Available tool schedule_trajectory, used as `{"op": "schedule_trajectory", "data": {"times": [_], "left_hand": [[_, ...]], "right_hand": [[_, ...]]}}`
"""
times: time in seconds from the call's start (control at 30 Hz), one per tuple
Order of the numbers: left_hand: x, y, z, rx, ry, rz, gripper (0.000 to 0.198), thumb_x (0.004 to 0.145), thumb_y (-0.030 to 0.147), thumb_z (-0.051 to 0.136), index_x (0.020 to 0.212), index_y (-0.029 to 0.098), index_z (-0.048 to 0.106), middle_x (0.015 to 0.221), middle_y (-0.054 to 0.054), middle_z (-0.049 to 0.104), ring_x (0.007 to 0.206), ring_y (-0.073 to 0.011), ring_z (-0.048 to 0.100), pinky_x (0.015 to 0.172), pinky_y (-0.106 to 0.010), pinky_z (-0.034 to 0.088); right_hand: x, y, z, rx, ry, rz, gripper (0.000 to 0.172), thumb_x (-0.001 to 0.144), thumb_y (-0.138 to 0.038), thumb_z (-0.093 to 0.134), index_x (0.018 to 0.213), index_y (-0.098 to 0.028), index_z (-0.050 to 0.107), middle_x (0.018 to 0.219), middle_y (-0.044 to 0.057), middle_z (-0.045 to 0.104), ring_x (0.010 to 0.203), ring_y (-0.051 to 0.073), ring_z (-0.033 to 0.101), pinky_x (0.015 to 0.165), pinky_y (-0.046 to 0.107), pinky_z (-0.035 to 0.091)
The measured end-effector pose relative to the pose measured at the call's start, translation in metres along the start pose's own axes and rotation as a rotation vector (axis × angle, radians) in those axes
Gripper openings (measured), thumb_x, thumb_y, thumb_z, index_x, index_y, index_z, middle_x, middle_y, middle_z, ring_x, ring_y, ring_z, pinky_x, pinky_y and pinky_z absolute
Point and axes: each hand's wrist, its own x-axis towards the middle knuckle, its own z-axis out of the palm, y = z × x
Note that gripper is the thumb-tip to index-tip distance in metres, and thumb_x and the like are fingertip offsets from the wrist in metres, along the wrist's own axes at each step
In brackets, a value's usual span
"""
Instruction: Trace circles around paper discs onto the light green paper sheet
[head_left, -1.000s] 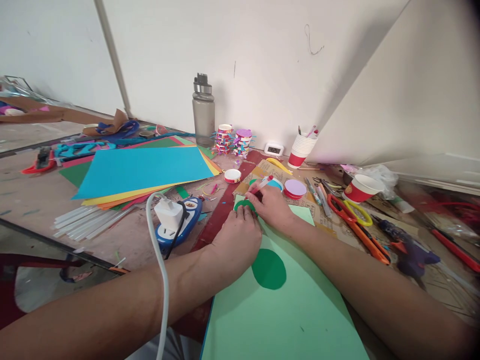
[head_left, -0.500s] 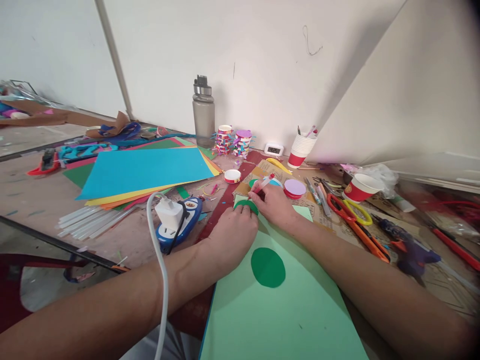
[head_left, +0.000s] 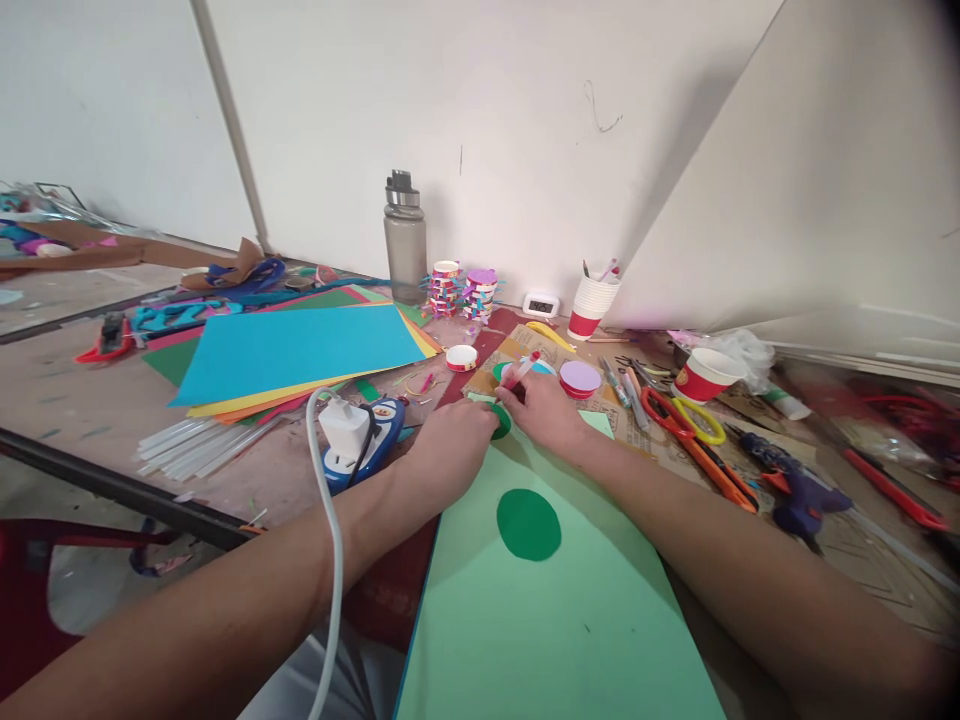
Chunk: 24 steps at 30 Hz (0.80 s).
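A light green paper sheet (head_left: 555, 640) lies in front of me, with one dark green paper circle (head_left: 529, 524) flat on its middle. Near the sheet's far edge, my left hand (head_left: 461, 450) has curled fingers on the left side of a smaller dark green paper circle (head_left: 500, 421), pressing it down. My right hand (head_left: 551, 412) is closed round a pen (head_left: 519, 371) with a red end, its tip side low by that small circle. The exact tip is hidden by the fingers. Just beyond the right hand sits a lilac-topped paper disc (head_left: 580, 377).
Coloured paper sheets (head_left: 300, 350) and clear glue sticks (head_left: 199, 445) lie left. A white cable (head_left: 335, 580) from the power strip (head_left: 382, 440) crosses over my left forearm. Orange scissors (head_left: 697, 450), a glue gun (head_left: 799, 490) and a paper cup (head_left: 705, 374) are right; a bottle (head_left: 406, 245) stands behind.
My left hand has shifted a little left along the small circle, uncovering more of it. My right hand still grips the pen near the same spot. The whole view has turned slightly.
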Motion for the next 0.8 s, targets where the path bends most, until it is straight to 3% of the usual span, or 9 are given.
{"op": "schedule_trajectory", "data": {"times": [0.33,0.8], "left_hand": [[0.002,-0.005,0.005,-0.055,0.072,0.022,0.036,0.083,0.0,0.042,0.096,0.014,0.072,0.102,-0.012,0.072,0.097,-0.0217,0.068,0.076,-0.029,0.049],[0.003,-0.004,-0.002,-0.04,0.057,0.018,0.03,0.088,0.006,0.042,0.09,0.016,0.07,0.099,-0.009,0.072,0.091,-0.0192,0.067,0.07,-0.026,0.044]], "right_hand": [[0.0,-0.001,-0.002,-0.048,-0.014,-0.017,0.008,0.09,-0.021,0.057,0.087,-0.019,0.063,0.071,0.002,0.064,0.068,0.017,0.056,0.065,0.028,0.038],[-0.011,0.004,-0.007,-0.02,-0.011,-0.017,0.008,0.09,-0.02,0.056,0.085,-0.019,0.061,0.077,0.004,0.069,0.073,0.019,0.062,0.071,0.031,0.042]]}}
